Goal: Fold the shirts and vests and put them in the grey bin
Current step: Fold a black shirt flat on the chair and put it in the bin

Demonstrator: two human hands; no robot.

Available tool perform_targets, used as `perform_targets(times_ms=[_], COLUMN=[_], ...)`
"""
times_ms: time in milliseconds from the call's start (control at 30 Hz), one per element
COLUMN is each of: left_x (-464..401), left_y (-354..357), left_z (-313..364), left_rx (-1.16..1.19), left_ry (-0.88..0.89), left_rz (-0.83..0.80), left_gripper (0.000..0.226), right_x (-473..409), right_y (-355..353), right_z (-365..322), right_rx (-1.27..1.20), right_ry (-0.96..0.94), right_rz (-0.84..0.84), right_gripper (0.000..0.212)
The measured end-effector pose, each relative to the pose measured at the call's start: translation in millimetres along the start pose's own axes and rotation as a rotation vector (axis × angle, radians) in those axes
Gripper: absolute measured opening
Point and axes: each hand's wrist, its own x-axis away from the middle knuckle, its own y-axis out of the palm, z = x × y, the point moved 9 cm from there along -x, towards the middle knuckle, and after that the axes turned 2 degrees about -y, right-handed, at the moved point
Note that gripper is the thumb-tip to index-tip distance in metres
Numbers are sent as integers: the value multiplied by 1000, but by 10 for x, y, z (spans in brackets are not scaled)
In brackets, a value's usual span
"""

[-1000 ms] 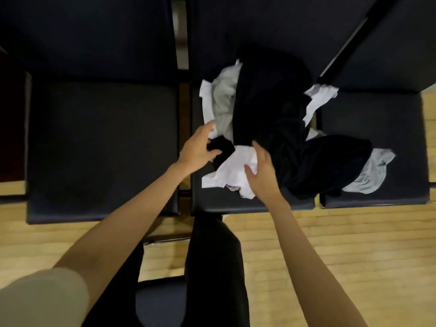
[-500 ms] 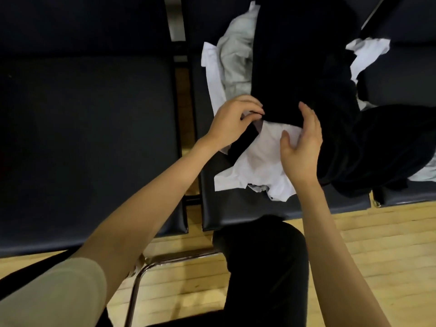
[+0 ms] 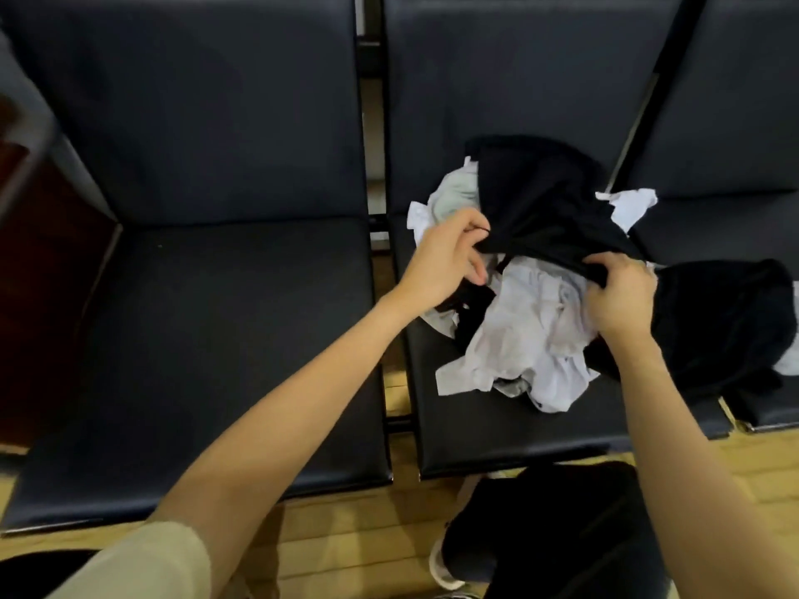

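Hands, head view: both at work in the right half of the frame, centre height. Left hand (image 3: 445, 257): fingers curled, pinching the near hem of a black garment (image 3: 540, 209) at its left end. Right hand (image 3: 622, 296): fingers clenched round the same hem further right, knuckles toward the camera. The stretch of hem between the two hands is drawn taut.

Black garment: lies directly beyond the hands, running from the gripped hem up the frame toward the chair back; long axis roughly up-and-down in the frame, leaning slightly left at the top. Both hands are on it, so neither is nearer; the left holds higher in the frame than the right.

White garments (image 3: 527, 339): crumpled, below and between the hands, under the black hem; one corner shows at upper right of the heap, a pale grey-white piece at upper left.

Second black garment (image 3: 717, 326): bunched at right edge, just beside the right hand, spilling onto the next seat.

Surface: dark padded middle seat (image 3: 475, 434) of a row; heap sits on its far and right part. Left seat (image 3: 216, 339) lies well apart from the heap, judged the likeliest flat spot for folding.

Room: wooden floor (image 3: 346, 551) at bottom of frame. Grey bin: not in view.

Judgement: first garment being drawn free; folding not begun.
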Motion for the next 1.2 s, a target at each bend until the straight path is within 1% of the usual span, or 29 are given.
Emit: perform_targets(times_ms=[100, 200, 367, 433, 500, 567, 667, 733, 800, 867, 900, 933, 967, 1000, 1033, 1067, 1100, 1167, 1200], left_x=[96, 132, 182, 225, 276, 354, 503, 673, 841, 1020, 1111, 1202, 1296, 1395, 1494, 1596, 1700, 1906, 2002], left_y=[-326, -582, -918, -1030, -1173, -1353, -1584, -1780, -2007, -2251, -2380, -2516, -2657, -2797, -2930, -3056, -3165, -3347, -3421], left_z=[251, 458, 781, 941, 1109, 1302, 1586, 1798, 1972, 2074, 2104, 2118, 2122, 2113, 2092, 2058, 2020, 1926, 1869], left_rx=[89, 136, 252, 276, 302, 320, 338, 338, 333, 336, 342, 340, 325, 297, 263, 225, 185, 99, 61], left_ry=[7, -6, -58, -38, -5, 37, 93, 150, 203, 237, 249, 257, 259, 249, 232, 210, 188, 145, 124], left_rz=[134, 222, 370, 403, 434, 463, 490, 522, 556, 597, 620, 649, 684, 728, 775, 823, 866, 931, 958], left_gripper=[16, 13, 13, 13, 14, 13, 12, 12, 11, 11, 11, 11, 12, 13, 14, 14, 14, 12, 11], right_x=[39, 28, -46, -68, -80, -72, -100, -81, -58, -29, -7, 21, 62, 84, 118, 183, 294, 531, 621], right_y=[-352, -788, -1468, -1679, -1857, -2018, -2133, -2123, -2065, -1983, -1938, -1891, -1840, -1760, -1709, -1668, -1626, -1487, -1419], right_z=[-42, -66, -371, -564, -742, -973, -1240, -1457, -1713, -2008, -2157, -2311, -2455, -2555, -2642, -2743, -2850, -3016, -3062], right_rx=[28, 24, -82, -176, -331, -484, -741, -937, -1148, -1271, -1299, -1328, -1328, -1269, -1180, -1084, -1016, -966, -987], right_ry=[-41, -10, -30, -62, -70, -120, -121, -96, -86, -96, -108, -118, -130, -148, -185, -246, -312, -390, -388], right_rz=[50, 95, 241, 303, 351, 396, 359, 267, 127, -64, -185, -314, -438, -535, -587, -632, -700, -859, -905], right_gripper=[33, 24, 23, 22, 23, 23, 18, 16, 18, 16, 8, 9, 27, 37, 32, 19, 14, 22, 26])
